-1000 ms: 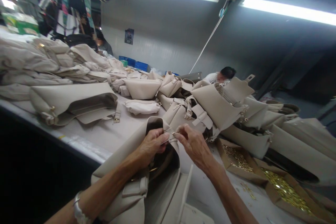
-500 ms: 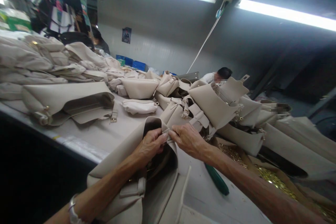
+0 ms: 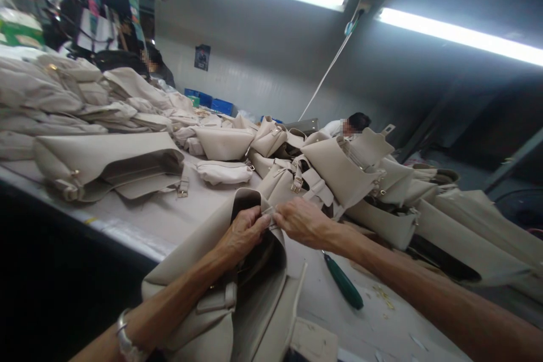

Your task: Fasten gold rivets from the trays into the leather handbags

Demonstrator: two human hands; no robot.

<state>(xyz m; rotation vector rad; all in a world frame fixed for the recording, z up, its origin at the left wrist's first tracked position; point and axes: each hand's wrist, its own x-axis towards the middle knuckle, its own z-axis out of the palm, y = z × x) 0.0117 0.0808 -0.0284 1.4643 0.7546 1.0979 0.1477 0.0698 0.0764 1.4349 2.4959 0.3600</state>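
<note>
An open beige handbag point(image 3: 193, 240) lies tilted on the table in front of me, its dark inside showing. My left hand point(image 3: 246, 232) is closed on the bag's far end, thumb and fingers pinching the edge. Right beside it, my right hand point(image 3: 299, 219) is closed at the same spot, fingertips pressed together on the bag's edge or strap end. Whatever small piece may sit between the fingertips is hidden. To the right of the bag, a tool with a green handle point(image 3: 344, 283) and a thin metal shaft lies below my right forearm.
Small gold metal pieces point(image 3: 384, 297) lie scattered right of the tool. Another open beige bag point(image 3: 110, 164) rests at left near the table edge. Many beige bags point(image 3: 343, 172) are heaped behind and to the right. A person point(image 3: 354, 123) bends behind the heap; another point(image 3: 156, 65) is further left.
Both hands stay at the bag's far end. My right forearm has swung up and outward, now covering the trays of metal pieces and uncovering more of the green-handled tool. The view has shifted slightly.
</note>
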